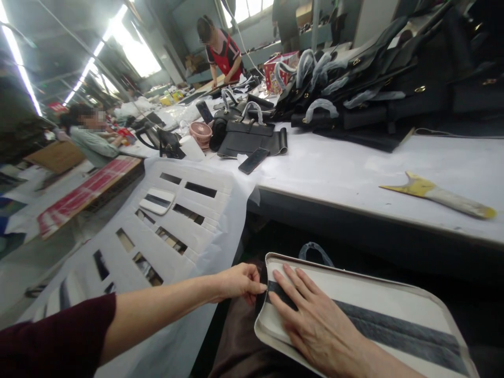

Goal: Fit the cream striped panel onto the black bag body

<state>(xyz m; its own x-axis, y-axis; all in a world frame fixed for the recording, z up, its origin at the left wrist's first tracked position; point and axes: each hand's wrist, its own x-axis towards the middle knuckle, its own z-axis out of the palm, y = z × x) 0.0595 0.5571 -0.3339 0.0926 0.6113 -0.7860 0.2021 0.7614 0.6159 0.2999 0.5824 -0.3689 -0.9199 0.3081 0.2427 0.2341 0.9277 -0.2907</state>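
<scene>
On my lap lies a cream panel (pixel 378 283) with rounded corners, a raised rim and a dark grey band along its middle. My left hand (pixel 246 283) is closed in a pinch at the panel's left end, where black material shows against the rim. What exactly sits between thumb and finger is partly hidden. Flat on the panel, across the dark band, rests my right hand (pixel 315 320) with its fingers stretched out. Just behind the panel's far edge, a plastic-wrapped handle (pixel 316 253) pokes up.
A slotted white board (pixel 185 215) stands to the left, bearing a smaller striped panel (pixel 157 201). On the white table (pixel 334 173) are black bags (pixel 252 137), a phone (pixel 254 160), a pink fan (pixel 200 135) and a yellow-ended tool (pixel 441 197). Co-workers (pixel 226 52) work farther back.
</scene>
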